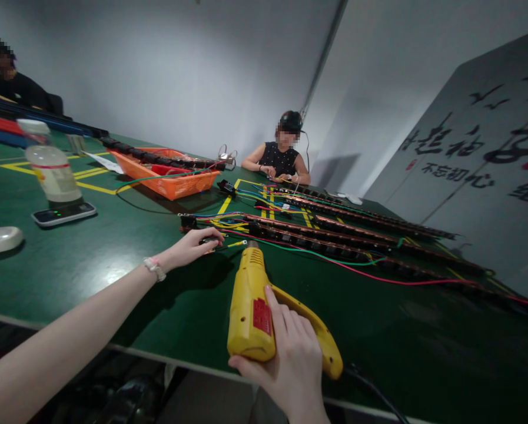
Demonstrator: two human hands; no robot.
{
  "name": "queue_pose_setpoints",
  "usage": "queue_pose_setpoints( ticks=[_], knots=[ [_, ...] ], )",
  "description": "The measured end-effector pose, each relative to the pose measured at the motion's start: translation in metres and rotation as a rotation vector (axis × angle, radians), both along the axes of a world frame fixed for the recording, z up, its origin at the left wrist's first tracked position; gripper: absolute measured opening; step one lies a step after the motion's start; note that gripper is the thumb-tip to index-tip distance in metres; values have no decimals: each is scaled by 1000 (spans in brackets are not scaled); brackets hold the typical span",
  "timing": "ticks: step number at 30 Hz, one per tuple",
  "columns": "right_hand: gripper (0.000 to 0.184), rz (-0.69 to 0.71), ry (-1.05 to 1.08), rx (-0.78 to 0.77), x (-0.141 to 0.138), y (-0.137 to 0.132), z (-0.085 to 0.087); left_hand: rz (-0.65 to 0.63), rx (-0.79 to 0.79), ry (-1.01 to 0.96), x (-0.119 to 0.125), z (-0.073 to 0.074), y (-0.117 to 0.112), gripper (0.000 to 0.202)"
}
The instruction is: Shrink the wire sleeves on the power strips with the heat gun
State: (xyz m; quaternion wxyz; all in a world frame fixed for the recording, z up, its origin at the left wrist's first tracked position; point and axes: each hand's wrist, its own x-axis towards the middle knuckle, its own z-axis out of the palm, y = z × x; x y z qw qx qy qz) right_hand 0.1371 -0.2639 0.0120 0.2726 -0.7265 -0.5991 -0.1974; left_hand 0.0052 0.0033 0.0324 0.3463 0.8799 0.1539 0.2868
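Note:
A yellow heat gun [251,282] with a red label lies across the front of the green table, its nozzle pointing away from me. My right hand [292,344] grips its body from the right, thumb behind the rear end. My left hand [199,244] is closed on a wire near the nozzle. Out of its fingers sticks the wire's end, a yellow sleeve and a metal lug [241,243] just left of the nozzle tip. Behind them, long dark wire harnesses [299,238] with coloured wires stretch to the right.
An orange basket [179,185] holding dark harness pieces stands beyond my left hand. A bottle [52,171], a phone [65,214] and a white object [1,240] are at left. A person [285,156] works across the table; another [14,82] sits far left. The gun's black cord [374,391] trails right.

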Motion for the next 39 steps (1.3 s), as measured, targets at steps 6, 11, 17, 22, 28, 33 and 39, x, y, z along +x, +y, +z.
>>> queue_pose_setpoints(
  ticks=[6,11,17,22,28,33,39],
  knots=[
    [95,23,-19,-10,4,-1,-2,105,185,12,2,-15,16,33],
    [95,26,-40,-11,7,0,-3,278,297,70,2,-23,23,35],
    [100,12,-81,9,2,-4,-3,110,338,98,3,-26,21,46],
    [107,41,-100,29,-8,-10,-3,92,340,92,9,-28,15,47],
    [109,74,-123,28,-17,-7,2,123,276,117,16,-28,9,58],
    [109,120,-120,72,-27,-2,9,112,231,65,17,-29,11,63],
    [106,179,-77,66,-27,2,12,79,241,27,17,-39,24,33]
  ],
)
